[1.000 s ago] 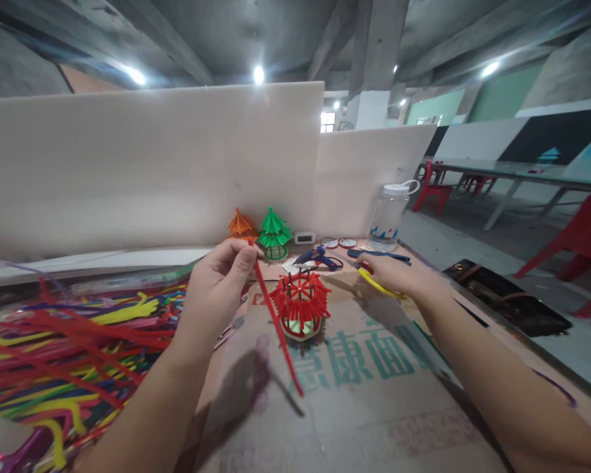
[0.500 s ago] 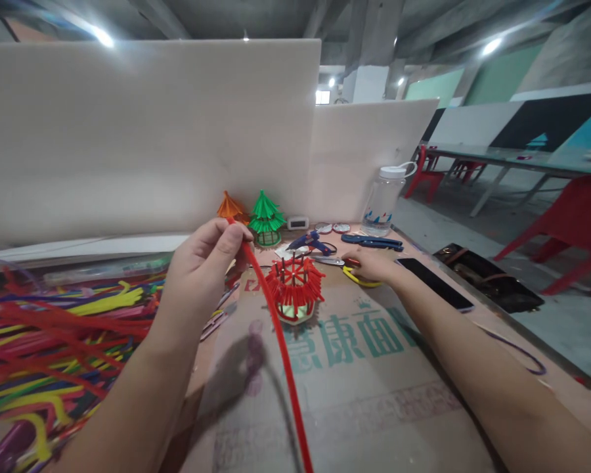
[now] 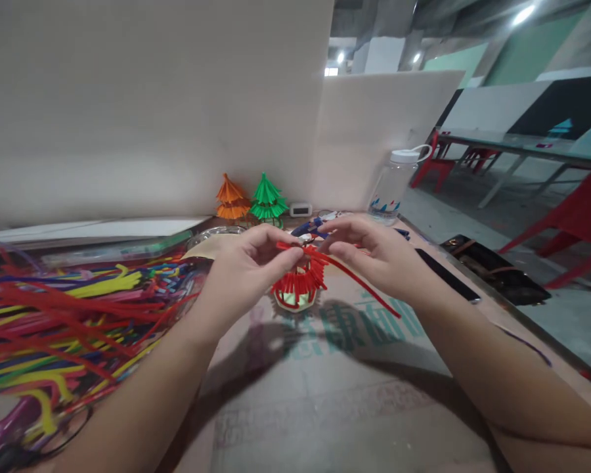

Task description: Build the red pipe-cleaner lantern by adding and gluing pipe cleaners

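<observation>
In the head view, my left hand (image 3: 256, 266) pinches one end of a long red strip (image 3: 362, 282). The strip slants down to the right, below my right hand (image 3: 374, 253). The fingers of my right hand are curved close beside the strip; blur hides whether they grip anything. Just behind and below my hands stands a small red fringed model (image 3: 298, 289) on a pale base, its top partly covered by my fingers and the strip. It rests on a cardboard sheet (image 3: 320, 401) with green printed characters.
Colourful strips (image 3: 64, 315) are heaped at the left. Orange (image 3: 232, 200) and green (image 3: 267, 197) tree-like models stand at the back beside a small white device (image 3: 300, 209). A bottle (image 3: 391, 187), a phone (image 3: 446, 274) and a blue glue gun (image 3: 308, 227) lie farther right.
My right hand has left the tools at the back right and come beside my left. The red strip has swung from hanging downward to pointing right. The view has tilted down slightly.
</observation>
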### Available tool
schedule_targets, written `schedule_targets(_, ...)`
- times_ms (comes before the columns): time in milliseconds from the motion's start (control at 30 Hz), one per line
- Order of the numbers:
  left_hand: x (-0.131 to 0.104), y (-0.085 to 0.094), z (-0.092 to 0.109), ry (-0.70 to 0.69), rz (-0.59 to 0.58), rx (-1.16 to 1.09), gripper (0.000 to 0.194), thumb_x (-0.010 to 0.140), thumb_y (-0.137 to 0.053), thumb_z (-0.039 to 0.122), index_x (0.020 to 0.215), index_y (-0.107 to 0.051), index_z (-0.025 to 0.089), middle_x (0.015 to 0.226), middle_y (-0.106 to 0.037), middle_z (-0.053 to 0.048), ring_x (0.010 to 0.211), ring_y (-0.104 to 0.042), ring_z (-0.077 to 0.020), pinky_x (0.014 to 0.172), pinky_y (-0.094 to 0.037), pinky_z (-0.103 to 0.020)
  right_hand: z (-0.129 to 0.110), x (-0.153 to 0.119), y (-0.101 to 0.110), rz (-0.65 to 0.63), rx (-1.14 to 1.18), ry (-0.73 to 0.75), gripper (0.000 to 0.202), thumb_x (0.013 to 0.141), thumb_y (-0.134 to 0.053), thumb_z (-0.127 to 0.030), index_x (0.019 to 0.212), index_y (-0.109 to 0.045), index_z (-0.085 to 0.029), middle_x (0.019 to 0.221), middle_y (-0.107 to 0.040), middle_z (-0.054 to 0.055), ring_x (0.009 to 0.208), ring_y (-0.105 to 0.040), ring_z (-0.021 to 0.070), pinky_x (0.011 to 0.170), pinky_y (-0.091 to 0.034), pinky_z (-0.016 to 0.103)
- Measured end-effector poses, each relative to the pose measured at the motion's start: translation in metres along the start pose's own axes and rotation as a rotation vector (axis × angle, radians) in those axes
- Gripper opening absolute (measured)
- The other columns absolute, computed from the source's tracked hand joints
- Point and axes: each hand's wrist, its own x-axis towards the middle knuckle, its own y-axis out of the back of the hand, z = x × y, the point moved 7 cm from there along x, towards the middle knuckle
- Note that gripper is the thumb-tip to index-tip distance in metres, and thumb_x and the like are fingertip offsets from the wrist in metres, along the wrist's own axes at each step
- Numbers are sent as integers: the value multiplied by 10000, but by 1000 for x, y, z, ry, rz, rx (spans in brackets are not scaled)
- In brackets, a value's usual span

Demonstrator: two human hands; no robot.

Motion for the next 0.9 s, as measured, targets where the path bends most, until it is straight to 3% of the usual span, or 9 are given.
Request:
schedule_targets(100, 0, -10, -7, -43, -69, 67, 106, 853, -757, 276, 899, -719, 188, 936, -777, -39, 849, -738, -157, 761, -597, -248, -12, -6, -11, -16, -49, 52, 179, 934, -642, -246, 1096, -714, -232, 1062, -768, 29, 964, -722, 186, 847, -565, 314)
schedule_targets(233, 1, -8, -8, -120, -72, 316, 115, 891, -717, 291, 968, -762, 218, 987, -782, -48, 907, -727, -187, 820, -578, -299, -12, -5, -13, 12, -171, 118, 189, 919, -601, -115, 984, -738, -228, 938, -784, 14, 854, -720, 173, 771, -561, 294)
schedule_targets(367, 3, 1, -2, -155, -35, 430, 117, 890, -716, 311, 949, -767, 223, 987, -785, -50, 903, -724, -203, 817, -569, -316, -11, -3, -10, 52, -256, 173, 140, 923, -612, -120, 955, -720, -203, 887, -767, 22, 790, -689, 162, 710, -520, 272)
schedule_targets(533, 6, -1, -3, -138, -85, 529, 148, 875, -736, 276, 1010, -735, 217, 1006, -766, -35, 887, -693, -188, 800, -534, -309, -11, -3, -12, 60, -294, 194, 79, 924, -636, -134, 916, -698, -182, 817, -741, 11, 698, -636, 133, 631, -460, 243)
schedule_targets(767, 6, -4, 2, -232, -104, 632, 41, 901, -701, 217, 926, -731, 203, 970, -767, -39, 895, -685, -196, 815, -498, -326, -16, -5, -15, 46, -315, 300, 135, 951, -593, -126, 983, -701, -201, 915, -763, 27, 822, -670, 159, 729, -490, 272)
schedule_targets(900, 4, -1, 8, -307, -91, 704, 22, 894, -709, 220, 878, -722, 212, 926, -767, -30, 841, -687, -188, 764, -487, -310, -19, -6, -15, 34, -509, 415, 218, 994, -522, -149, 930, -719, -217, 880, -744, 53, 836, -654, 191, 734, -469, 320)
